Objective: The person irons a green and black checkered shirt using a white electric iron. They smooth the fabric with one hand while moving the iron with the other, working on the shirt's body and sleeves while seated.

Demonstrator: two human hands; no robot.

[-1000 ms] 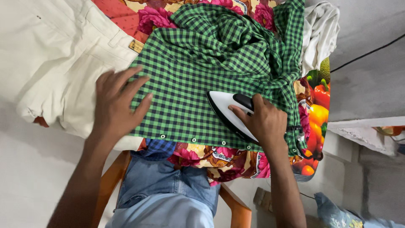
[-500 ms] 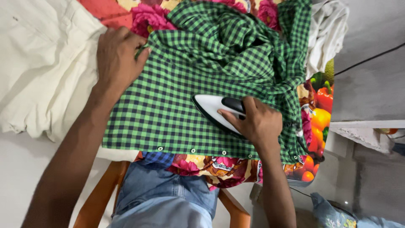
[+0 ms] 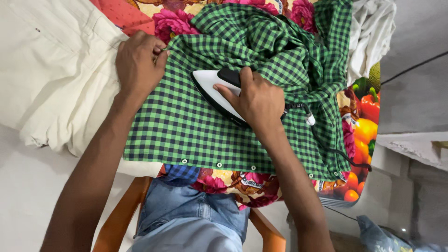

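1. Shirt (image 3: 196, 126): green and dark navy check, spread flat on the bench at its near part, with a straight hem edge carrying a row of small white snap buttons. Its far and right parts are bunched in crumpled folds.
2. Shirt's upper-left edge is pinched under the left hand (image 3: 136, 65), beside the cream garment.
3. Iron (image 3: 215, 93): white body, black handle, soleplate down on the flat part of the shirt, pointed nose toward upper left. The right hand (image 3: 255, 99) wraps the handle.
4. Iron's black cord trails right across the shirt.
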